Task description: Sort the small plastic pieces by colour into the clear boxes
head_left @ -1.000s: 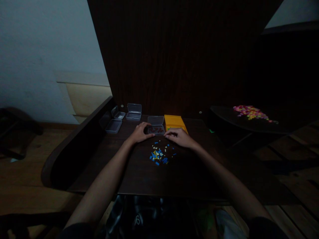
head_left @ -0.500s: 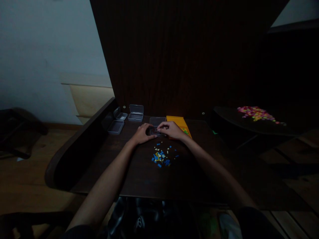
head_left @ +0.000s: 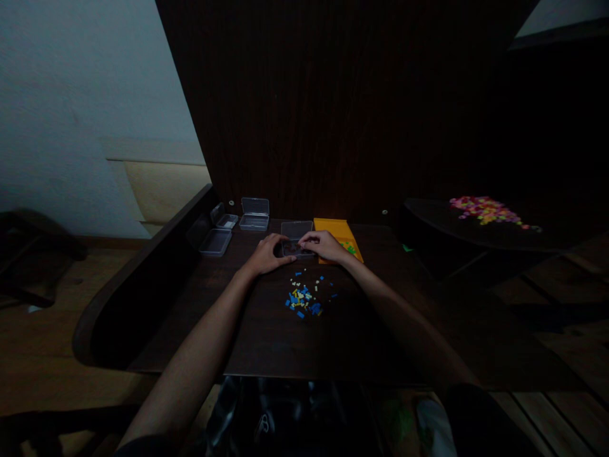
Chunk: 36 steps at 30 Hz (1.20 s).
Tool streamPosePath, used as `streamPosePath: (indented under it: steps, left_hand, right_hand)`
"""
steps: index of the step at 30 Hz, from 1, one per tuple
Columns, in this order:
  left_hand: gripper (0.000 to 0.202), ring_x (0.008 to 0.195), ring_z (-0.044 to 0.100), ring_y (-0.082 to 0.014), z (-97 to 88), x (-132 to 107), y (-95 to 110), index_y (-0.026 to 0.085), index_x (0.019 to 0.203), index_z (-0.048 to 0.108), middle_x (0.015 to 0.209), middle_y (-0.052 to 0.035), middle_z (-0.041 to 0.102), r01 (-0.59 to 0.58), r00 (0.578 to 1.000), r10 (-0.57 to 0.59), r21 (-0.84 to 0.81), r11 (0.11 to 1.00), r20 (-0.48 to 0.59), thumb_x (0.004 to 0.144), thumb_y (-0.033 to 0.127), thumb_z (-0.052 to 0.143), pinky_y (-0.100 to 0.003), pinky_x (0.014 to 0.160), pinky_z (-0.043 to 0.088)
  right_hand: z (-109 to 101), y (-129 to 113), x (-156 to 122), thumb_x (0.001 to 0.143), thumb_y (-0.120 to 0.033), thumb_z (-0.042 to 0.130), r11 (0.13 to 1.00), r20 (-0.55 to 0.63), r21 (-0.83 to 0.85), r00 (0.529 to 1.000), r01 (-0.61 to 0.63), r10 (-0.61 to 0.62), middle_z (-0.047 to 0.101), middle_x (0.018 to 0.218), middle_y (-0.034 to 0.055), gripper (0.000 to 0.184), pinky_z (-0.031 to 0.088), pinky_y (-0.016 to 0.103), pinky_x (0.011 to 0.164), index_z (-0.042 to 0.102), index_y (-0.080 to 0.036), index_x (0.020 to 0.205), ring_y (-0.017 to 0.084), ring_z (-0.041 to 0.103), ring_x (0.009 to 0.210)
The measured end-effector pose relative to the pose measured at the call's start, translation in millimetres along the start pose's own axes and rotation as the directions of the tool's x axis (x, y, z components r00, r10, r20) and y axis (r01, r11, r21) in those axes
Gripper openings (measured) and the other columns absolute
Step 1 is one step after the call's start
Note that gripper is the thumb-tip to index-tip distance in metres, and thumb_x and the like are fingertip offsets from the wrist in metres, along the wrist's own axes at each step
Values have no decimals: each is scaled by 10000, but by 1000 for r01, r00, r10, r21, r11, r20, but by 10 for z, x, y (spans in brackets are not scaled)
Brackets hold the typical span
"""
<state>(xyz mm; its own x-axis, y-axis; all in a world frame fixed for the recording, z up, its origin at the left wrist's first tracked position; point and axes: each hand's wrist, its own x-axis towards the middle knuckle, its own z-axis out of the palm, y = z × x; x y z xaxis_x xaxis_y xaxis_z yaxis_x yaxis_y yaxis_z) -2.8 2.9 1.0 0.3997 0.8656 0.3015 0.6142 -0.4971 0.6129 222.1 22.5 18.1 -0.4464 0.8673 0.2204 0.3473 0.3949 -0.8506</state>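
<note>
A clear plastic box (head_left: pixel 297 227) with its lid raised stands near the back of the dark table, with small dark pieces inside. My left hand (head_left: pixel 267 255) curls round the box's left end, thumb along the front and fingers behind. Over the box's right part, my right hand (head_left: pixel 324 245) has thumb and fingertips pinched together; whatever is between them is too small to make out. A yellow case (head_left: pixel 332 225) lies open just right of the box, holding small green pieces (head_left: pixel 349 247). In front of both hands, small blue, yellow and cream building bricks (head_left: pixel 304 299) lie scattered.
Three more clear boxes stand at the back left: one open box (head_left: pixel 254 222), a smaller box (head_left: pixel 227 221) and a shallow box (head_left: pixel 216 243). A raised wooden side (head_left: pixel 143 273) edges the table's left. Pink and yellow pieces (head_left: pixel 488 211) are heaped on a surface at right.
The whole view has shifted slightly, so things appear a little further left. Both hands stay at the clear box, with the right fingertips still pinched over it.
</note>
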Motion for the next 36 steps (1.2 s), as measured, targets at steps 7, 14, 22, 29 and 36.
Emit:
streamPosePath:
  steps: [7,14,22,29,36]
  left_hand:
    - [550,1155,552,-293,4,7,-17,221,1160,561,1226,-84,586,4,1000,-4,12,1000,3,732,521,734,-463,1028,411]
    - [561,1151,555,-293,5,10,-27,209,1160,557,1225,-92,588,-8,1000,8,1,1000,1,731,525,732,-467,1030,409]
    - [556,1155,551,-294,-2,12,-9,211,1161,562,1219,-91,587,-1,1000,1,17,1000,4,734,525,730,-455,1027,415]
    - [558,1165,544,-300,4,16,-3,217,1159,566,1220,-85,587,3,1000,-3,22,1000,6,732,535,733,-472,1043,392]
    - [554,1170,540,-303,4,16,8,210,1161,565,1232,-95,581,5,1000,-6,27,1000,6,739,528,731,-477,1037,391]
  right_hand:
    - [8,-45,-16,784,-188,665,995,36,-93,999,20,-16,652,726,13,99,405,234,602,740,-141,831,133,540,644]
    - [10,-49,-18,777,-183,679,995,38,-93,999,27,-24,640,708,6,82,380,226,574,731,-138,822,123,511,613]
    - [23,-30,-7,766,-176,668,997,32,-69,999,23,-21,650,732,9,77,413,229,606,721,-140,808,133,543,649]
    - [22,-36,-12,781,-154,666,997,37,-76,999,20,-17,676,772,17,78,446,244,658,729,-148,827,152,592,716]
    - [25,-24,-4,809,-115,660,995,49,-103,999,16,-11,708,837,24,121,475,270,728,749,-164,875,169,633,788]
